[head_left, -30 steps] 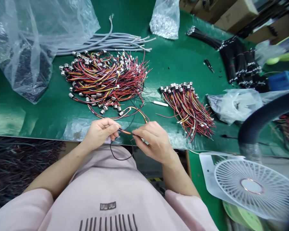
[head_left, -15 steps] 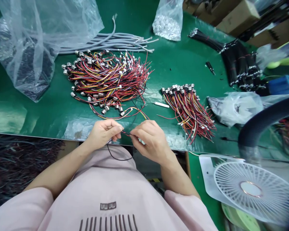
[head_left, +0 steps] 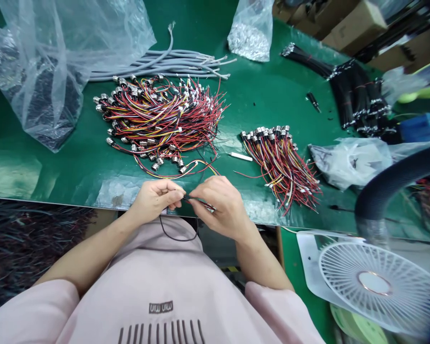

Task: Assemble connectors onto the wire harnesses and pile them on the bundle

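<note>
Just over the table's front edge, my left hand (head_left: 156, 198) pinches a thin black wire (head_left: 179, 240), which hangs below in a loop. My right hand (head_left: 220, 206) is closed close beside it, fingertips nearly meeting the left's. Between the fingertips a small dark piece (head_left: 187, 197) shows, too small to name. Red and dark wires (head_left: 208, 206) run through the right hand's fingers. Beyond the hands lies a big heap of wire harnesses (head_left: 165, 114) with metal round connectors and red, yellow, black and white leads. One harness (head_left: 157, 176) trails out toward my right hand.
A smaller bundle of harnesses (head_left: 281, 162) lies to the right, with a white pen-like tool (head_left: 241, 156) beside it. Grey cables (head_left: 186, 62) and plastic bags (head_left: 251, 36) are behind. A white fan (head_left: 376, 282) and a black hose (head_left: 390, 181) stand at the right.
My right hand has shifted slightly left, its fingertips closer to the left's. The short stretch of wire seen between them is now a small dark piece, and red wires show within the right hand.
</note>
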The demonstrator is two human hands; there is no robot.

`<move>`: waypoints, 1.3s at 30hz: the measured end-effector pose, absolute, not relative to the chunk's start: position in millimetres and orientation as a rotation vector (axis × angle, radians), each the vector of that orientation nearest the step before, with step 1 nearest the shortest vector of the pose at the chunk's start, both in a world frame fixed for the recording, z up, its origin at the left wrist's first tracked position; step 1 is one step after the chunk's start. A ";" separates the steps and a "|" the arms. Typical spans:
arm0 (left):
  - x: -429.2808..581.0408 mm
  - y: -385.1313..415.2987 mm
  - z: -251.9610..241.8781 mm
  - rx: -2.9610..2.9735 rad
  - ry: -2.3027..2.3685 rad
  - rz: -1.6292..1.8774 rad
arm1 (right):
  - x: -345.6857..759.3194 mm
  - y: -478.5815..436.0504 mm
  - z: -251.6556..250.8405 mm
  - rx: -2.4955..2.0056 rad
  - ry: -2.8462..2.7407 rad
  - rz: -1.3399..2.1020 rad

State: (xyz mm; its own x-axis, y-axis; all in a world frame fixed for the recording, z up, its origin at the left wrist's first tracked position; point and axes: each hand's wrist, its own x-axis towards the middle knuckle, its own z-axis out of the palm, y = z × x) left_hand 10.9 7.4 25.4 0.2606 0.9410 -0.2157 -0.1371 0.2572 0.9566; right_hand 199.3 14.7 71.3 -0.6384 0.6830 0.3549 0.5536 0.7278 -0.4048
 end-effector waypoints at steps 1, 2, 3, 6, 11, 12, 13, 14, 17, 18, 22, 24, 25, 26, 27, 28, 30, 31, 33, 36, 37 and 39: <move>11.2 7.4 25.6 1.016 1.016 0.941 | 199.8 14.4 72.4 -0.940 -2.457 0.307; 11.5 7.3 25.9 1.012 1.020 0.949 | 199.6 14.0 73.0 -0.935 -2.477 0.249; 12.0 7.0 26.2 1.009 1.026 0.956 | 198.9 13.5 73.0 -0.926 -2.498 0.189; 14.0 6.1 27.2 0.988 1.056 0.983 | 193.6 11.8 69.2 -0.915 -2.507 0.012; 15.7 4.9 26.1 0.967 1.082 1.035 | 181.7 9.3 57.1 -0.921 -2.394 -0.086; 15.4 4.8 25.4 0.967 1.080 1.042 | 180.7 9.4 56.1 -0.919 -2.372 -0.059; 15.0 4.8 24.6 0.966 1.076 1.046 | 180.6 9.9 56.0 -0.916 -2.353 -0.007; 14.5 4.9 23.8 0.965 1.070 1.048 | 181.5 10.8 57.0 -0.912 -2.339 0.072; 13.7 5.4 22.8 0.964 1.051 1.044 | 188.3 15.9 64.0 -0.921 -2.269 0.457; 13.8 5.7 23.1 0.966 1.049 1.045 | 191.0 18.1 66.4 -0.931 -2.227 0.598; 14.6 6.7 25.4 0.979 1.077 1.060 | 195.3 25.4 66.8 -0.905 -2.123 1.019; 13.9 7.0 25.5 0.989 1.107 1.070 | 192.9 27.2 62.1 -0.880 -2.160 1.157; 12.9 7.3 25.1 0.992 1.120 1.081 | 191.3 28.0 59.6 -0.881 -2.159 1.222; 11.6 7.7 24.5 0.993 1.129 1.097 | 189.9 28.9 57.5 -0.890 -2.128 1.299; 9.8 8.3 23.8 0.991 1.134 1.117 | 188.8 30.2 56.1 -0.902 -2.068 1.400; 7.6 9.2 23.3 0.988 1.137 1.139 | 188.1 32.0 55.6 -0.909 -1.987 1.526; 2.9 11.7 23.5 0.982 1.142 1.188 | 187.6 37.0 57.7 -0.897 -1.806 1.791; 0.6 13.2 24.5 0.982 1.146 1.210 | 187.4 39.9 60.1 -0.885 -1.745 1.896; -3.0 16.2 28.1 0.990 1.154 1.251 | 185.9 45.5 66.9 -0.889 -1.732 1.976; -3.7 20.0 37.0 1.042 1.172 1.266 | 179.7 50.4 77.9 -0.960 -1.925 1.765; -2.8 20.7 40.7 1.073 1.186 1.263 | 176.7 50.8 81.0 -0.976 -1.995 1.651; -1.3 20.5 49.0 1.147 1.227 1.258 | 171.0 50.4 86.5 -0.974 -2.079 1.493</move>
State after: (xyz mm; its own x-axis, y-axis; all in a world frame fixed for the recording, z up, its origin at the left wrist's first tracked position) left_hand -1.3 20.5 49.0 -0.0545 0.9984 -0.0120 -0.0374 0.0100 0.9993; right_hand 171.0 50.4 86.5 -0.6769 0.7322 -0.0749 0.3048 0.1862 -0.9340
